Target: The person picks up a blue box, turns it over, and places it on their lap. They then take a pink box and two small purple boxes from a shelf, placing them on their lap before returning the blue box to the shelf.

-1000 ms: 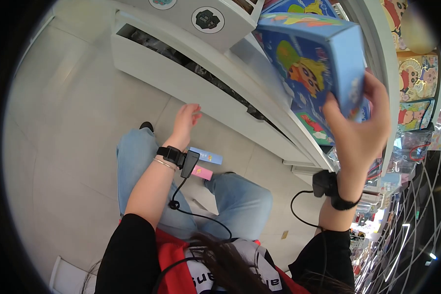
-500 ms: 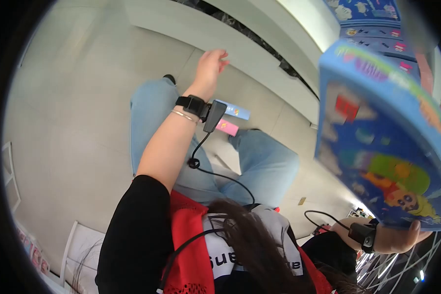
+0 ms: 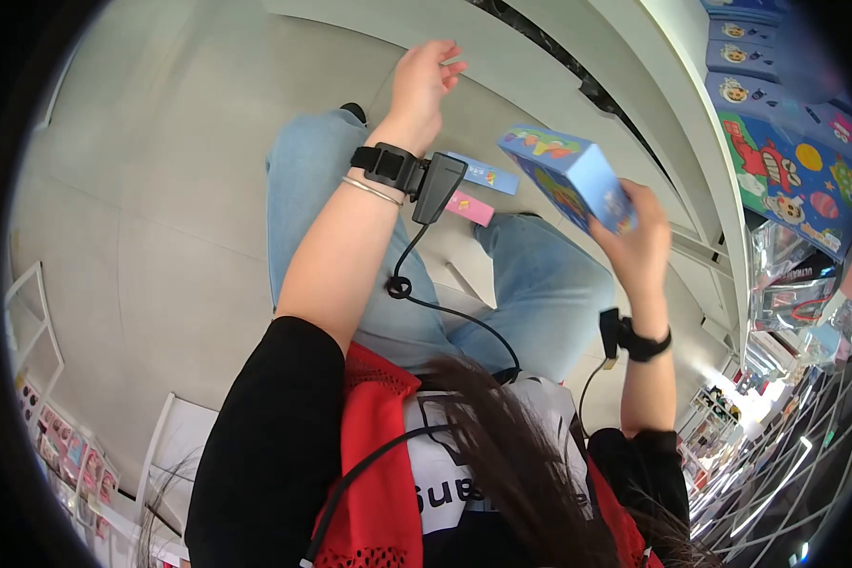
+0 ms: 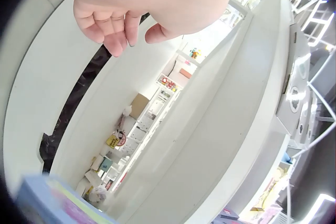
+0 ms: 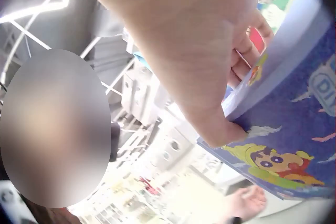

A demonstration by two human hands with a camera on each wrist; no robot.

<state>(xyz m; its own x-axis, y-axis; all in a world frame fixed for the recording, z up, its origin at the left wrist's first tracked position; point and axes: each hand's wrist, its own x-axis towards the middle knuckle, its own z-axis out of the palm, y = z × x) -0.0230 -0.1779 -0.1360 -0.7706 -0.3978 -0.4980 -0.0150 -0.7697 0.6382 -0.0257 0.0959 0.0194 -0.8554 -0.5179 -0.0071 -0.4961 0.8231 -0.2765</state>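
Note:
In the head view my right hand (image 3: pixel 634 237) grips one end of a blue cardboard box (image 3: pixel 568 180) printed with cartoon figures. The box is tilted, held out in front of the right knee. Seen from the right wrist, the thumb lies on the printed face (image 5: pixel 283 155) and the fingers go round the other side. My left hand (image 3: pixel 423 90) hangs in the air with fingers loosely bent, holding nothing. A corner of the blue box (image 4: pixel 58 205) shows at the bottom of the left wrist view, apart from that hand.
A blue box (image 3: pixel 488 177) and a pink box (image 3: pixel 470 207) are low down between the knees. Beyond them runs a white curved cabinet (image 3: pixel 634 57) with a dark gap along it. Similar blue boxes (image 3: pixel 734 57) are stacked on the right shelf, near plastic-wrapped goods (image 3: pixel 786 293).
My right hand has brought the box from the shelf at the right, round past my right side, to in front of my knees. The left hand stays idle; the head view has turned.

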